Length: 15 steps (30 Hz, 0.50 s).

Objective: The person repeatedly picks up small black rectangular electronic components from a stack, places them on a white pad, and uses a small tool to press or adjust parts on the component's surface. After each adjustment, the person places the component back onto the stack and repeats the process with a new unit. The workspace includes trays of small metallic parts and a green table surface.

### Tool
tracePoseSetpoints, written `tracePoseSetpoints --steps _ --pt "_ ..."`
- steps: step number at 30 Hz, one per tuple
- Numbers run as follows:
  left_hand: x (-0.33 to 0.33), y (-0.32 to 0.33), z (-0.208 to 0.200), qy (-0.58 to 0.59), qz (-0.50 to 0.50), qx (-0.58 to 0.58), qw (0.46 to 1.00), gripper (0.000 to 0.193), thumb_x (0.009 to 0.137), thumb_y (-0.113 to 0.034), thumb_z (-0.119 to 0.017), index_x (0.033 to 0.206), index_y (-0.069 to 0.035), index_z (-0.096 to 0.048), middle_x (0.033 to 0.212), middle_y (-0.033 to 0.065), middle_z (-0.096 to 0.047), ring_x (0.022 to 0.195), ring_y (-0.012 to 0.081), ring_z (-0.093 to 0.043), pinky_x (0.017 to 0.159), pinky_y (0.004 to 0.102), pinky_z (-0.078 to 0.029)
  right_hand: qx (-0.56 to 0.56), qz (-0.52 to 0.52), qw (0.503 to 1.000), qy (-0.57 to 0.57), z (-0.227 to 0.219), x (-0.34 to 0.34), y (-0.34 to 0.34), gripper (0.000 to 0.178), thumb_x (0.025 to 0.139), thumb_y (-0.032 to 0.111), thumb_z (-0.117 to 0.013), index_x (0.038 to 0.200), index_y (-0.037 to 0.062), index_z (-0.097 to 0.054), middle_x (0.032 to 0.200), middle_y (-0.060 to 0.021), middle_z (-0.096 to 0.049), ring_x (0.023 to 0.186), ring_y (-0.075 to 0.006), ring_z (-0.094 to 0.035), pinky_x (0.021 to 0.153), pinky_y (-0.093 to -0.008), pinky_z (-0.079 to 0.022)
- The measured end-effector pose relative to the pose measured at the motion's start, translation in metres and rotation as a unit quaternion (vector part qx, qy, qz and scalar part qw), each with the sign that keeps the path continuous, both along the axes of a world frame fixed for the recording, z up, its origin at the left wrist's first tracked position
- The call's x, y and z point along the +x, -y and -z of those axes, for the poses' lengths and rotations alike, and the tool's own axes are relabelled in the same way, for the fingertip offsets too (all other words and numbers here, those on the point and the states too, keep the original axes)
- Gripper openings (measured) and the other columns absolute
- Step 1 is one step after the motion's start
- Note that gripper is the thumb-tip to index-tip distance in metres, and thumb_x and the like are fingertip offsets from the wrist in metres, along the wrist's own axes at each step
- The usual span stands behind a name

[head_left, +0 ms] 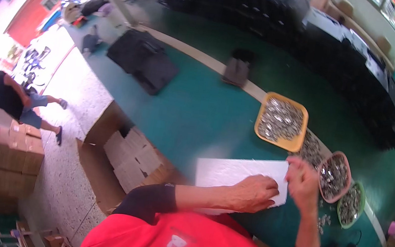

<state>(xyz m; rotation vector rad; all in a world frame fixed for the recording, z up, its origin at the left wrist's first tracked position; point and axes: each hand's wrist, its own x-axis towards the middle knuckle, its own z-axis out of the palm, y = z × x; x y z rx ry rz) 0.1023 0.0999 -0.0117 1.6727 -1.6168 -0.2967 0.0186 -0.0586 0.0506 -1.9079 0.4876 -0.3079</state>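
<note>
A flat white sheet (221, 170) lies on the green table in front of me. My left hand (254, 193) is over its right part, fingers curled down; what they hold, if anything, is hidden. Just right of the sheet's edge, my right hand (302, 182) is raised with fingers bent together, slightly blurred, and I cannot make out anything in them. Close by stand a yellow tray (279, 143), a pink basket (320, 180) and a green basket (361, 209), each holding many small shiny metal pieces. More loose metal pieces (310, 149) lie on the table between the tray and pink basket.
An open cardboard box (95, 159) with cartons inside stands left of the table (194, 108). Dark folded items (145, 59) lie at the far left, and black stacks (235, 4) line the back. Stacked cartons (9, 151) and a person (10, 95) are on the left.
</note>
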Motion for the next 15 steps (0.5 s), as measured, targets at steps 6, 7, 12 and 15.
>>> tracePoseSetpoints --steps 6,7,12,15 --pt "0.099 -0.065 -0.032 0.079 -0.209 -0.071 0.972 0.010 0.071 -0.010 -0.072 0.077 -0.010 -0.064 0.082 0.0087 -0.060 0.079 0.0289 -0.059 0.070 0.0396 -0.046 0.037 0.051 0.998 0.020 0.065 -0.006 -0.065 0.014 0.090 0.008 -0.063 0.099 -0.0016 -0.067 0.056 0.0039 -0.048 0.052 -0.0020 -0.043 0.047 -0.0222 -0.035" --pt "0.125 -0.080 -0.037 0.123 -0.256 -0.099 0.954 0.009 0.071 -0.008 -0.071 0.075 -0.008 -0.063 0.082 0.0109 -0.060 0.081 0.0297 -0.059 0.070 0.0389 -0.047 0.014 0.065 0.997 0.026 0.067 -0.006 -0.068 0.013 0.090 0.007 -0.063 0.099 -0.0015 -0.067 0.056 0.0041 -0.047 0.052 -0.0015 -0.044 0.047 -0.0221 -0.036" --pt "0.268 -0.149 -0.008 0.324 -0.643 0.018 0.693 0.044 0.071 -0.027 -0.067 0.107 -0.004 -0.058 0.114 0.0173 -0.054 0.110 0.0337 -0.050 0.085 0.0478 -0.043 -0.130 0.086 0.986 0.057 0.076 -0.005 -0.071 0.012 0.090 0.010 -0.063 0.095 0.0003 -0.068 0.059 0.0004 -0.055 0.051 -0.0058 -0.051 0.048 -0.0242 -0.041" --pt "0.334 -0.193 0.064 0.336 -0.760 0.150 0.536 0.061 0.086 -0.054 -0.054 0.109 0.002 -0.057 0.111 0.0252 -0.056 0.104 0.0404 -0.055 0.090 0.0499 -0.043 -0.189 0.118 0.974 0.032 0.073 -0.006 -0.070 0.013 0.085 0.012 -0.064 0.094 0.0026 -0.068 0.074 -0.0176 -0.066 0.062 -0.0284 -0.064 0.058 -0.0357 -0.048"
